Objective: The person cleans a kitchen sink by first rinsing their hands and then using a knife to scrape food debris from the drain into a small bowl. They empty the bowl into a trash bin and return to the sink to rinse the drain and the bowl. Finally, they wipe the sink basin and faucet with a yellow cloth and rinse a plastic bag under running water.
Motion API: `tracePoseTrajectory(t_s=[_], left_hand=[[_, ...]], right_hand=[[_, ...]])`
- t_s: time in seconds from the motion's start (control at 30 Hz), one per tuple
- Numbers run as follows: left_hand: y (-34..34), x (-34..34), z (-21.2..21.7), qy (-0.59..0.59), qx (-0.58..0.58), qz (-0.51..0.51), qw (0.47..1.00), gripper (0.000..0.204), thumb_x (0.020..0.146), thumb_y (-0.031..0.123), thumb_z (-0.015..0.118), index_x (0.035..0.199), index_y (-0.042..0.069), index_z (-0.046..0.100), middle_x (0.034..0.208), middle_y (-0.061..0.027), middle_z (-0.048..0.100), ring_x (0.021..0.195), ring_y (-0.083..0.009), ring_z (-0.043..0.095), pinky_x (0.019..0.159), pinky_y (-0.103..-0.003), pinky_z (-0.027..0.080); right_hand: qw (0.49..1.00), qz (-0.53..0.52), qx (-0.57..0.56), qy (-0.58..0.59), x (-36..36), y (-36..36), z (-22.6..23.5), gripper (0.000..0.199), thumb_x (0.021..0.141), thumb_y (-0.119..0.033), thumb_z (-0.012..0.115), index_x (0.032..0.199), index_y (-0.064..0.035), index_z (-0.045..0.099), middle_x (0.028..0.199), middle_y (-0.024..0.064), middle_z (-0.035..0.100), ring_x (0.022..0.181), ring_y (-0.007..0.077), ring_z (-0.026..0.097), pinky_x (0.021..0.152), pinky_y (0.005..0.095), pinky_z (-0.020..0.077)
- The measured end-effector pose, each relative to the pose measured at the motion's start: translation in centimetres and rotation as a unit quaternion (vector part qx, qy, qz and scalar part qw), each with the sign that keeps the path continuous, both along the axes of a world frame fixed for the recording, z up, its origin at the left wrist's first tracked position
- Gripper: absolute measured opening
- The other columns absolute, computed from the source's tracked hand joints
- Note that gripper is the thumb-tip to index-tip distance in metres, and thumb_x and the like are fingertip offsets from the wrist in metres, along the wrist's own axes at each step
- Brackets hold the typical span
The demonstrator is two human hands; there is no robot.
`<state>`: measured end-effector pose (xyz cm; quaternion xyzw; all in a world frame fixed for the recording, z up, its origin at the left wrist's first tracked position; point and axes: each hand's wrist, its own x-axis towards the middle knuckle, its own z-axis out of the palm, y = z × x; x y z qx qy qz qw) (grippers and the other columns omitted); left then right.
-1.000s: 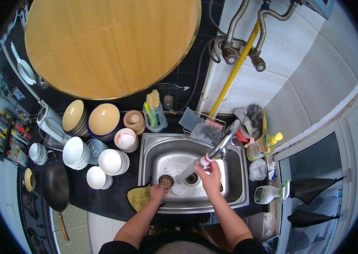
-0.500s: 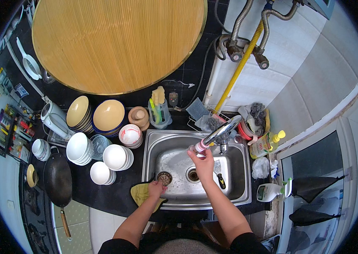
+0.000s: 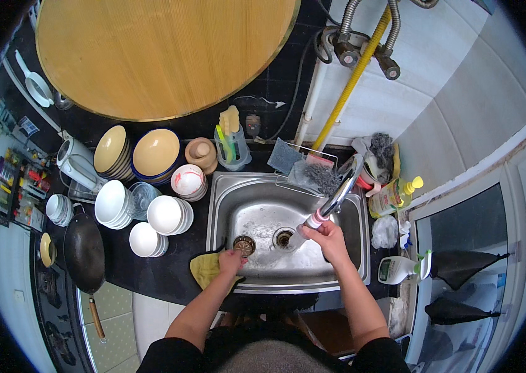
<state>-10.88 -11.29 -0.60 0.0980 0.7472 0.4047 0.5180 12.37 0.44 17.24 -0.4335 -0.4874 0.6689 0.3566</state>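
Note:
My right hand [image 3: 327, 239] is closed round the pink and white nozzle [image 3: 316, 219] at the end of the chrome faucet [image 3: 340, 194]. Water runs from it down into the steel sink [image 3: 256, 287], beside the right drain [image 3: 283, 237]. Over the sink's near left edge, my left hand [image 3: 232, 262] is closed with its fingertips together. A small reddish bit shows at those fingers, too little to name. Just beyond them lies the left drain with its strainer [image 3: 244, 246]. The yellow-green cloth [image 3: 205, 268] hangs over the counter edge beside my left wrist.
Stacked white bowls [image 3: 164, 215], cream bowls [image 3: 156, 152] and a black wok [image 3: 84, 253] crowd the left counter. A wire rack with scouring pads [image 3: 324, 177] stands behind the sink. Yellow dish soap [image 3: 393, 197] and a spray bottle [image 3: 395, 270] are at the right.
My right hand has swung the faucet's nozzle right and nearer to me. Water now streams into the sink. The left hand stays near the left drain, while the whole view has shifted slightly.

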Motion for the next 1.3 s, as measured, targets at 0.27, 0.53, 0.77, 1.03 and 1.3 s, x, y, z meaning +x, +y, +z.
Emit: tracePoseTrajectory(t_s=[0.27, 0.53, 0.77, 1.03, 1.3], left_hand=[[0.5, 0.3, -0.5, -0.012, -0.004, -0.012, 1.0, 0.019, 0.083, 0.014, 0.051, 0.09, -0.004, 0.054, 0.07, -0.0115, 0.063, 0.055, -0.0169, 0.063, 0.04, -0.025, 0.045], [0.5, 0.3, -1.3, -0.014, -0.004, 0.001, 1.0, 0.019, 0.083, 0.015, 0.052, 0.092, -0.003, 0.052, 0.068, -0.0106, 0.062, 0.053, -0.0159, 0.062, 0.039, -0.025, 0.044], [0.8, 0.2, -1.5, -0.015, -0.014, -0.015, 1.0, 0.021, 0.084, 0.016, 0.053, 0.091, -0.003, 0.054, 0.066, -0.0099, 0.062, 0.055, -0.0165, 0.063, 0.04, -0.025, 0.045], [1.2, 0.4, -0.9, 0.003, -0.005, -0.023, 1.0, 0.02, 0.083, 0.015, 0.052, 0.085, -0.005, 0.056, 0.067, -0.0108, 0.062, 0.055, -0.0161, 0.063, 0.04, -0.025, 0.044], [0.6, 0.6, -1.1, 0.003, -0.002, -0.043, 0.999, 0.02, 0.082, 0.016, 0.052, 0.081, -0.004, 0.057, 0.061, -0.0095, 0.062, 0.049, -0.0129, 0.059, 0.04, -0.024, 0.042]], right_hand=[[1.0, 0.026, -0.003, -0.012, 0.6, 0.5, 0.2, 0.021, 0.076, -0.012, 0.069, 0.091, -0.0015, 0.06, 0.086, 0.0042, 0.063, 0.077, 0.0096, 0.058, 0.072, 0.0239, 0.0458], [0.999, 0.032, -0.009, 0.006, 0.5, 0.6, -0.1, 0.022, 0.075, -0.012, 0.07, 0.091, -0.002, 0.058, 0.085, 0.0032, 0.062, 0.077, 0.0088, 0.057, 0.071, 0.0238, 0.0459], [0.987, 0.025, 0.008, -0.16, 1.8, 0.7, 0.7, 0.041, 0.069, -0.022, 0.074, 0.098, -0.0012, 0.053, 0.087, 0.0054, 0.061, 0.079, 0.0126, 0.058, 0.071, 0.027, 0.0457], [0.93, 0.013, 0.119, -0.349, 4.0, 0.1, 2.5, 0.03, 0.064, -0.019, 0.068, 0.086, -0.0025, 0.055, 0.083, 0.0176, 0.058, 0.081, 0.0329, 0.057, 0.074, 0.0365, 0.0453], [0.857, -0.027, 0.235, -0.458, 5.1, -0.8, 3.8, 0.02, 0.065, -0.01, 0.064, 0.082, -0.0026, 0.056, 0.081, 0.0158, 0.056, 0.074, 0.0293, 0.057, 0.066, 0.0354, 0.0448]])
